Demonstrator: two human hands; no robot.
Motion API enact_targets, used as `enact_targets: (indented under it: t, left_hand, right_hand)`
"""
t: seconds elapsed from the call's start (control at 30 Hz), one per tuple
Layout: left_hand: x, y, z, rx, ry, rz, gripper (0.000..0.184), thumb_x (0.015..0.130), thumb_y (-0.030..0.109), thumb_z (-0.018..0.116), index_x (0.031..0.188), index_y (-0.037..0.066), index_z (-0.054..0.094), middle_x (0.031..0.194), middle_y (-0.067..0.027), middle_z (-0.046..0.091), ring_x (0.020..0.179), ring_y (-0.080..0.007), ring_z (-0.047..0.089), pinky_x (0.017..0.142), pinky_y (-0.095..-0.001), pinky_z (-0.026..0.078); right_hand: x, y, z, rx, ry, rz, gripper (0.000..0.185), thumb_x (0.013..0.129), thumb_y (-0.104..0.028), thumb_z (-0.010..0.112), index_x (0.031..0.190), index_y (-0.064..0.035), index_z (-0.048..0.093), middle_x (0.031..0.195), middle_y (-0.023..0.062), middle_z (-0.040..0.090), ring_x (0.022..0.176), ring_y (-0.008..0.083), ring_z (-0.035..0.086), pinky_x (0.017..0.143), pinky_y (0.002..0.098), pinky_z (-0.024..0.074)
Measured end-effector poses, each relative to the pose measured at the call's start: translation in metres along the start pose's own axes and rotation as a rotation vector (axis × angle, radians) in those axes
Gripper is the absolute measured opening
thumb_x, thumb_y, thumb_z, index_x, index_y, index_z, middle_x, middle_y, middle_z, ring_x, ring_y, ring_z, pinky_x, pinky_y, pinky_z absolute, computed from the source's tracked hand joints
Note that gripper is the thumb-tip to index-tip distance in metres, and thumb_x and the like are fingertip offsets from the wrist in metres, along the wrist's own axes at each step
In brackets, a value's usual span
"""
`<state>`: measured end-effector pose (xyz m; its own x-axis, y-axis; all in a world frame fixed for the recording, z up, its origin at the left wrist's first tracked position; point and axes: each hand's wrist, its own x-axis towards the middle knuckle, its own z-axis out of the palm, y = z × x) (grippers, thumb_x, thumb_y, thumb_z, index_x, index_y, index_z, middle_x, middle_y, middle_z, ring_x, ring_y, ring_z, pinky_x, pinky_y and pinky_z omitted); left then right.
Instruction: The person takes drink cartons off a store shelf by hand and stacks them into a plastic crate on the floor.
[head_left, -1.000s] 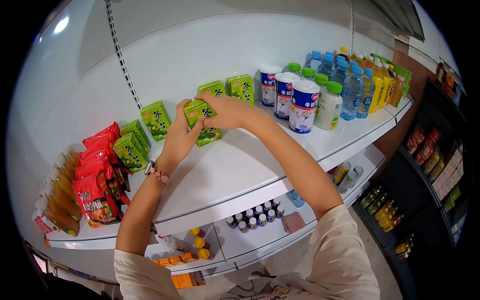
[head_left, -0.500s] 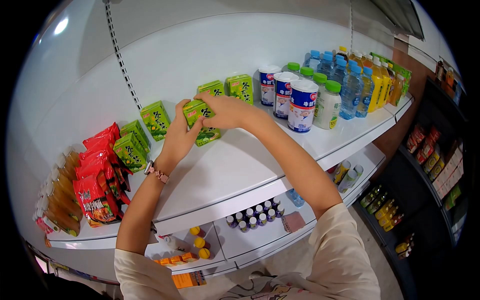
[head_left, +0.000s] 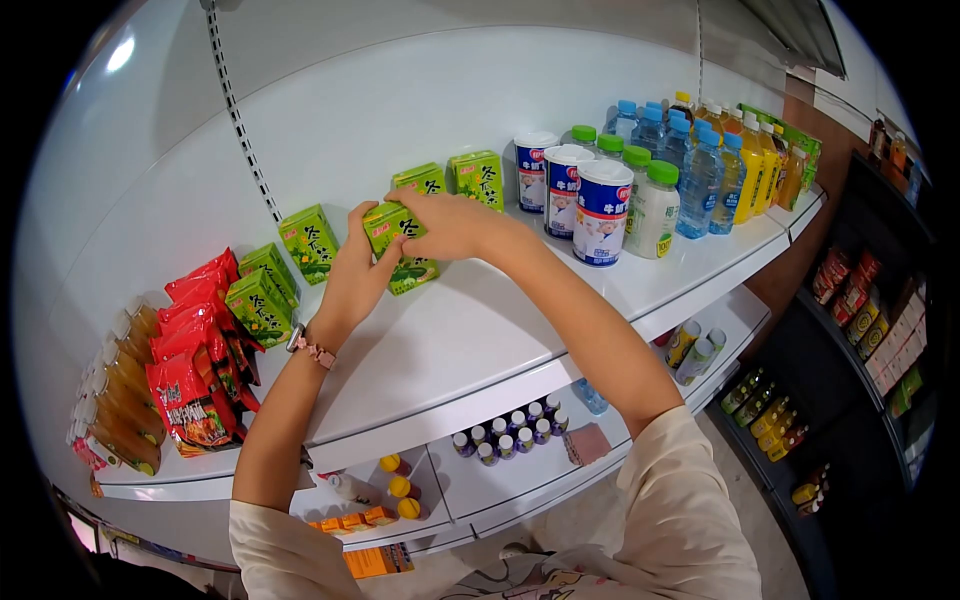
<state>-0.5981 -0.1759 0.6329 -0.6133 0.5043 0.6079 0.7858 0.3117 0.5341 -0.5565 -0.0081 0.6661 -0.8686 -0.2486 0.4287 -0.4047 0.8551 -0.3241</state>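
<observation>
A green carton (head_left: 404, 272) stands upright on the white shelf (head_left: 440, 345), held at its upper part between my two hands. My left hand (head_left: 355, 275), with a watch at the wrist, grips its left side. On the right side and top, my right hand (head_left: 440, 225) has its fingers closed on the same carton. Behind my right hand stand two more green cartons, a left one (head_left: 418, 179) and a right one (head_left: 478, 178). Another green carton (head_left: 309, 243) is left of my left hand, and two others (head_left: 259, 306) stand farther left.
Red packets (head_left: 195, 400) and amber bottles (head_left: 125, 430) fill the shelf's left end. White-and-blue canisters (head_left: 602, 215), green-capped bottles (head_left: 655, 210), water bottles (head_left: 700, 185) and yellow bottles (head_left: 751, 175) stand at right. Small purple bottles (head_left: 505, 440) are on the lower shelf.
The view has shifted very slightly. Both hands keep the same hold on the carton, and nothing on the shelf has visibly moved.
</observation>
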Motion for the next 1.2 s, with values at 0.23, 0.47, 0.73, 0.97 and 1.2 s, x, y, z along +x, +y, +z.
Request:
enact_targets:
  t: [0.23,0.47,0.73,0.97,1.2]
  left_hand:
    - [-0.0002,0.0003,-0.0005,0.011,-0.004,-0.015,0.051,0.087,0.022,0.053,0.126,0.005,0.026,0.101,-0.0221,0.057,0.09,-0.0331,0.059,0.077,-0.0375,0.045]
    - [0.0,0.0009,-0.0003,0.007,-0.003,-0.011,0.051,0.087,0.022,0.053,0.126,0.005,0.026,0.101,-0.0227,0.058,0.09,-0.0336,0.059,0.077,-0.0379,0.045]
    - [0.0004,-0.0011,0.0004,0.006,0.01,0.012,0.051,0.087,0.022,0.053,0.126,0.005,0.026,0.1,-0.0227,0.058,0.088,-0.0333,0.06,0.076,-0.0378,0.045]
    - [0.0002,-0.0018,0.0012,0.022,0.014,0.01,0.051,0.087,0.022,0.053,0.126,0.005,0.026,0.099,-0.0225,0.058,0.087,-0.0334,0.06,0.075,-0.0376,0.046]
    - [0.0006,-0.0007,0.0006,0.024,0.009,0.005,0.051,0.087,0.022,0.053,0.126,0.005,0.026,0.098,-0.0232,0.058,0.086,-0.0341,0.06,0.074,-0.0376,0.046]
  right_hand:
    - [0.0,-0.0003,0.0006,-0.007,0.006,0.0,0.06,0.074,-0.03,0.058,0.126,-0.0086,0.037,0.1,0.0232,0.059,0.093,0.0371,0.057,0.08,0.0421,0.0454]
    - [0.0,0.0001,0.0011,-0.019,0.01,0.0,0.059,0.075,-0.031,0.057,0.126,-0.0101,0.037,0.101,0.0216,0.06,0.094,0.0362,0.058,0.08,0.0429,0.0451]
    - [-0.0004,-0.0014,0.0005,-0.027,0.004,0.008,0.059,0.075,-0.031,0.057,0.127,-0.0098,0.037,0.102,0.0215,0.059,0.094,0.0362,0.057,0.081,0.0427,0.0451]
    - [0.0001,0.0004,0.0019,-0.025,0.009,-0.002,0.06,0.074,-0.03,0.057,0.127,-0.0091,0.037,0.102,0.0223,0.059,0.093,0.037,0.057,0.08,0.043,0.0453]
    - [-0.0006,-0.0014,0.0007,-0.025,0.01,0.005,0.06,0.073,-0.03,0.057,0.126,-0.0086,0.038,0.1,0.0228,0.059,0.092,0.0374,0.058,0.079,0.0433,0.0455]
